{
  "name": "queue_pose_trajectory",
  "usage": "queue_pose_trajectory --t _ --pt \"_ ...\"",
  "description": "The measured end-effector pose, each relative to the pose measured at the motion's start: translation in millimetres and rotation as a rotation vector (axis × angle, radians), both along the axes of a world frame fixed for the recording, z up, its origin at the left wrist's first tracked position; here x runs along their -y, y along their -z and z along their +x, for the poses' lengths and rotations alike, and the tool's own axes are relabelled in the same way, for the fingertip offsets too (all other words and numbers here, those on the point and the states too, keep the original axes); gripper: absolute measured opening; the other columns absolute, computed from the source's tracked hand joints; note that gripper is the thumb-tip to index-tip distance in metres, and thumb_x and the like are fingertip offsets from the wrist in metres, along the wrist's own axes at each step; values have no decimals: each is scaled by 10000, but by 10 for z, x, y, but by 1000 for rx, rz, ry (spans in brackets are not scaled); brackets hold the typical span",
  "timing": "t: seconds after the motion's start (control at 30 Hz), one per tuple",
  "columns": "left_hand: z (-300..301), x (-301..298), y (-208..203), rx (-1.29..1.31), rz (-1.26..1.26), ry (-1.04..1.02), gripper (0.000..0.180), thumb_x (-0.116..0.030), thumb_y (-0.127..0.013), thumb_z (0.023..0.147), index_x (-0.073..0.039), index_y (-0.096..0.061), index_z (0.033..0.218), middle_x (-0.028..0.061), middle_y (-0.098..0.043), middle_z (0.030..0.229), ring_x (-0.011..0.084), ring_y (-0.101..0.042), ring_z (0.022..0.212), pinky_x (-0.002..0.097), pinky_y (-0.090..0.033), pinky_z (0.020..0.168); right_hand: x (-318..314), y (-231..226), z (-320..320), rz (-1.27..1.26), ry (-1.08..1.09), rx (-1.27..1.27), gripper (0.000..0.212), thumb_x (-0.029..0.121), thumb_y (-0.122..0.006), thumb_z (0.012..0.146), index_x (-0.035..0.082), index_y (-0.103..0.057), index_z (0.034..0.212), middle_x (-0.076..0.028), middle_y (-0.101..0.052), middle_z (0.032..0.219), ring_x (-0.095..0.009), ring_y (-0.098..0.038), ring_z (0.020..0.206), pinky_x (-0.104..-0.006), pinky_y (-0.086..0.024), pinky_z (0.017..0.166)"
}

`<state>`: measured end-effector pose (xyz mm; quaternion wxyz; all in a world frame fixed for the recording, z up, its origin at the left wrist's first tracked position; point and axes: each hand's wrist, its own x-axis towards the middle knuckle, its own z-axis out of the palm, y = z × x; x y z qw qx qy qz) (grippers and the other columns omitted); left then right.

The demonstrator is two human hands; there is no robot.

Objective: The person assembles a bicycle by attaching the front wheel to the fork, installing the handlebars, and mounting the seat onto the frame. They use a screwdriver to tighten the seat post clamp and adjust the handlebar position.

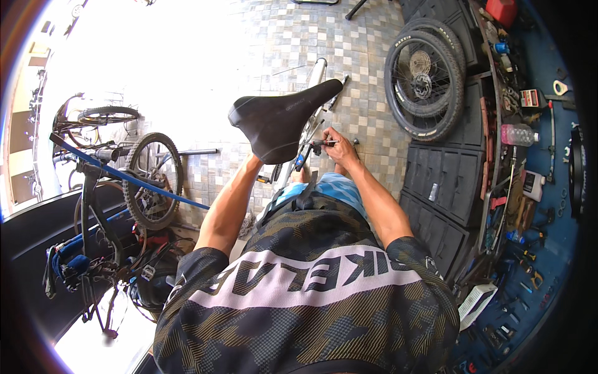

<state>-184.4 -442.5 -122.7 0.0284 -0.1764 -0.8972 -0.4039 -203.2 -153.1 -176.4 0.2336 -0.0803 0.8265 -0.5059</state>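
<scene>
A black bicycle saddle (283, 118) sits in front of me, its narrow nose pointing up and to the right. My left forearm (233, 193) runs up to the saddle's rear edge, and the saddle hides my left hand and its fingers. Right of the saddle, my right hand (339, 149) is closed, with fingers pinched at a small dark part (319, 144) on or beside the bicycle. What exactly it holds is too small to make out. Below the saddle shows part of the bicycle, with a blue-and-black piece (302, 158). A pale frame tube (318, 71) extends beyond the saddle.
Two wheels with knobbly tyres (423, 84) lean against black drawers (442, 181) on the right. Beyond them are a cluttered workbench and a blue tool board (529, 311). More bicycles (152, 181) stand at the left, near a blue bar (131, 177). The floor is tiled (367, 56).
</scene>
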Motion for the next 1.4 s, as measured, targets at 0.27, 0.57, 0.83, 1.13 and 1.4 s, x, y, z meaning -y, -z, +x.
queue_pose_trajectory --t 0.27,0.57,0.83,1.13,1.4 --pt "-20 -6 -137 -21 -66 -4 501 -147 -799 852 -77 -643 1323 100 -689 1164 246 -651 1062 388 -521 962 -260 -140 -155 -451 195 880 416 462 -632 1032 108 -635 1252 -80 -771 1022 -130 -729 776 -284 -479 605" --pt "-12 3 75 -56 17 -66 573 -161 -852 741 -124 -661 1279 92 -678 1116 297 -635 1047 436 -503 945 -153 80 -228 -486 373 1025 228 267 -787 936 79 -719 1045 -55 -751 919 -23 -463 543 -190 -345 432" --pt "-29 -22 121 -25 36 -53 578 -202 -837 763 -115 -650 1302 130 -661 1195 330 -627 1090 445 -501 970 -224 185 -243 -458 265 967 261 94 -813 882 42 -690 1107 -45 -717 924 -65 -531 585 -211 -421 462" --pt "-48 -21 240 30 94 -61 588 -249 -821 788 -105 -638 1328 173 -642 1282 367 -618 1138 456 -498 998 -32 231 -98 -116 20 -16 310 41 -812 823 90 -645 1080 -42 -655 987 -155 -653 905 -330 -551 833" --pt "220 160 797 547 526 -335 566 -316 -828 823 -86 -645 1306 171 -648 1311 327 -622 1168 448 -505 1005 -89 -168 -175 -602 337 886 457 427 -660 1015 -1 -653 1173 -95 -694 1159 -258 -701 1084 -366 -564 932"
